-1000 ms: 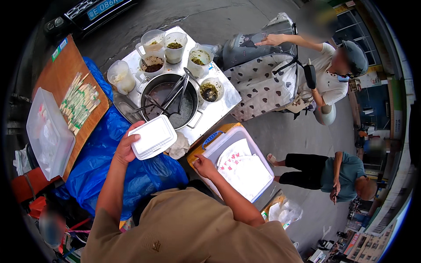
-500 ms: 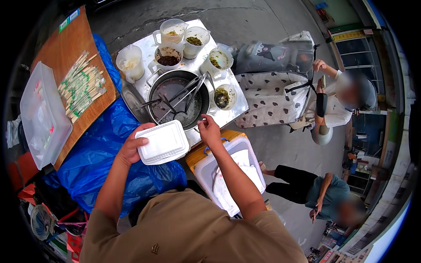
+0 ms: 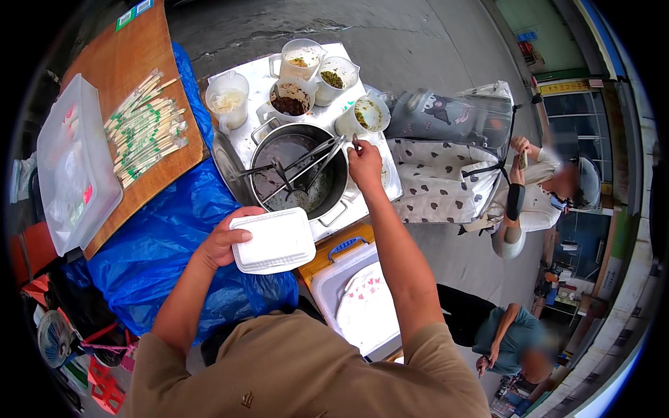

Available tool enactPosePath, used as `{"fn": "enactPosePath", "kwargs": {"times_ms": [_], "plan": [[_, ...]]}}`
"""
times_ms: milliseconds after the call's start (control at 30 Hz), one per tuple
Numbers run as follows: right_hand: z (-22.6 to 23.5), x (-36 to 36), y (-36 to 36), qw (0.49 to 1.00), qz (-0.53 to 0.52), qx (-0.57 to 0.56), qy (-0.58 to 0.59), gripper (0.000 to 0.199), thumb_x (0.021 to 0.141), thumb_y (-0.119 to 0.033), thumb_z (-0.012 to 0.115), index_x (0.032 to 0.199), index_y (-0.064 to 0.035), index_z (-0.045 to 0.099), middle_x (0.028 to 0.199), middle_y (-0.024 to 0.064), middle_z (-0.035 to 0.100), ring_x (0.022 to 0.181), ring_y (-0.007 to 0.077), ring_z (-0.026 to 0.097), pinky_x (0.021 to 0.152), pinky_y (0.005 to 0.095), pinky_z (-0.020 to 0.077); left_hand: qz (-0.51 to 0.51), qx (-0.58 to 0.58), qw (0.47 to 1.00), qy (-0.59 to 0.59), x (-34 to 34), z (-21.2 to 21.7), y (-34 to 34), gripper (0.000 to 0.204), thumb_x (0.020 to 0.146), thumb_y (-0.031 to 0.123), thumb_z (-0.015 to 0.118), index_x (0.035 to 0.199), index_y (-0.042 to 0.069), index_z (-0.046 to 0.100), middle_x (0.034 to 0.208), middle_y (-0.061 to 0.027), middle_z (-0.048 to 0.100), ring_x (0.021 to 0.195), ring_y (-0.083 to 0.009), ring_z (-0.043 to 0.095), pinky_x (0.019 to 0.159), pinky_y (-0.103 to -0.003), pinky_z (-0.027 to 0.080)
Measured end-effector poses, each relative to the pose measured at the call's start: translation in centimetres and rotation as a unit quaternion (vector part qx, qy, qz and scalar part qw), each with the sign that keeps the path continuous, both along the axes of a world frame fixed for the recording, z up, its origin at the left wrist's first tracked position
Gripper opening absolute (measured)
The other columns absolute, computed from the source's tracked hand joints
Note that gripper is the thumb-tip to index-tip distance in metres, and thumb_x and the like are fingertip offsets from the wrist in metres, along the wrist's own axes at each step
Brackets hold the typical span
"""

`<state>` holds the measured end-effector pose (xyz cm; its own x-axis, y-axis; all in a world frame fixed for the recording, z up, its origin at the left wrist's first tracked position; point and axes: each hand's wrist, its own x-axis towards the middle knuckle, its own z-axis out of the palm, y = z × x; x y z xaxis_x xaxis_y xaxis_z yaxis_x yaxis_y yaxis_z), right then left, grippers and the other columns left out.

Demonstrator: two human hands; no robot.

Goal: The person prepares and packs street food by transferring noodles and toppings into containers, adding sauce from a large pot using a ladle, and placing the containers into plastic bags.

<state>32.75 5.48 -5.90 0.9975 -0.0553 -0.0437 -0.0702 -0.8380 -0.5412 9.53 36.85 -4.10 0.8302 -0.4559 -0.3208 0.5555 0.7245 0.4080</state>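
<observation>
**Inspector:** Start nearest the person. Where is the white foam box (image 3: 273, 240), relative to the steel pot (image 3: 301, 174)?

**Assistant:** On the person's side of the pot, held in the air just short of its rim, above the blue tarpaulin (image 3: 160, 244). The lid is shut. The left hand (image 3: 224, 244) clamps it at the left edge, thumb on top and fingers beneath.

**Inspector:** Handling?

**Assistant:** In my judgement light, thin-walled and easily dented. It should be supported flat from below; squeezing a corner would likely buckle it.

**Inspector:** The right hand (image 3: 365, 164)?

**Assistant:** At the pot's right rim, fingers closed in a pinch on a thin handle, probably a spoon (image 3: 355, 141). Its bowl is not clear.

**Inspector:** Inside the pot?

**Assistant:** Dark liquid, metal tongs (image 3: 306, 164) and a ladle lying across it.

**Inspector:** Beyond the pot?

**Assistant:** Plastic jugs (image 3: 293, 104) of sauces and chopped greens stand on the same white table (image 3: 240, 139). Left of the pot, wrapped chopsticks (image 3: 143, 136) lie on a brown board. Right of the pot, a seated person (image 3: 550, 191) in a patterned cover holds a phone, well apart.
</observation>
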Motion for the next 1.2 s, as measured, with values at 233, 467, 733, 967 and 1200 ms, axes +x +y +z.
{"fn": "enactPosePath", "kwargs": {"times_ms": [233, 467, 733, 967, 1200], "plan": [[6.1, -0.3, -4.3, 0.976, 0.128, -0.174, -0.032, 0.03, 0.086, -0.033, 0.076, 0.085, -0.0039, 0.068, 0.089, 0.015, 0.069, 0.084, 0.0358, 0.067, 0.073, 0.0458, 0.0524, 0.003, 0.022, 1.0, 0.008, 0.0, -0.4, 0.1, 0.064, 0.079, 0.01, 0.075, 0.139, 0.004, 0.052, 0.131, -0.0162, 0.062, 0.123, -0.0306, 0.061, 0.107, -0.043, 0.049], [10.2, -2.6, -11.3, 0.996, 0.081, -0.019, -0.024, 0.026, 0.1, -0.023, 0.064, 0.1, 0.0007, 0.073, 0.075, 0.0155, 0.072, 0.061, 0.0221, 0.068, 0.062, 0.0346, 0.0539, -0.003, -0.005, 1.0, 0.012, 0.4, -0.1, 0.1, 0.065, 0.078, 0.01, 0.076, 0.139, 0.004, 0.052, 0.131, -0.0168, 0.062, 0.123, -0.0309, 0.061, 0.107, -0.044, 0.048], [16.9, -0.6, -7.6, 0.953, -0.112, 0.267, -0.088, 0.039, 0.106, -0.031, 0.057, 0.116, 0.0055, 0.064, 0.082, 0.0123, 0.069, 0.069, 0.0195, 0.072, 0.065, 0.0308, 0.0622, -0.002, -0.013, 1.0, 0.026, -0.1, -0.9, 0.6, 0.064, 0.078, 0.009, 0.079, 0.137, 0.003, 0.054, 0.131, -0.0143, 0.062, 0.123, -0.0285, 0.061, 0.108, -0.043, 0.048], [7.5, 14.1, 7.8, 0.917, 0.035, 0.386, -0.091, 0.034, 0.105, -0.027, 0.058, 0.119, 0.003, 0.064, 0.093, 0.0126, 0.071, 0.08, 0.0193, 0.072, 0.074, 0.0307, 0.0606, -0.004, -0.007, 1.0, 0.016, 0.2, -0.6, 0.6, 0.064, 0.079, 0.008, 0.079, 0.137, 0.001, 0.053, 0.13, -0.0143, 0.063, 0.123, -0.0272, 0.061, 0.108, -0.042, 0.047], [-0.3, 21.6, 16.4, 0.937, 0.296, 0.004, -0.184, 0.021, 0.097, -0.019, 0.061, 0.107, -0.0048, 0.072, 0.09, 0.0219, 0.07, 0.084, 0.0416, 0.068, 0.08, 0.0489, 0.055, -0.01, -0.029, 0.999, 0.018, 0.0, -1.4, 0.9, 0.062, 0.083, 0.005, 0.077, 0.14, 0.001, 0.052, 0.132, -0.0146, 0.062, 0.125, -0.0264, 0.06, 0.109, -0.042, 0.046]]}}
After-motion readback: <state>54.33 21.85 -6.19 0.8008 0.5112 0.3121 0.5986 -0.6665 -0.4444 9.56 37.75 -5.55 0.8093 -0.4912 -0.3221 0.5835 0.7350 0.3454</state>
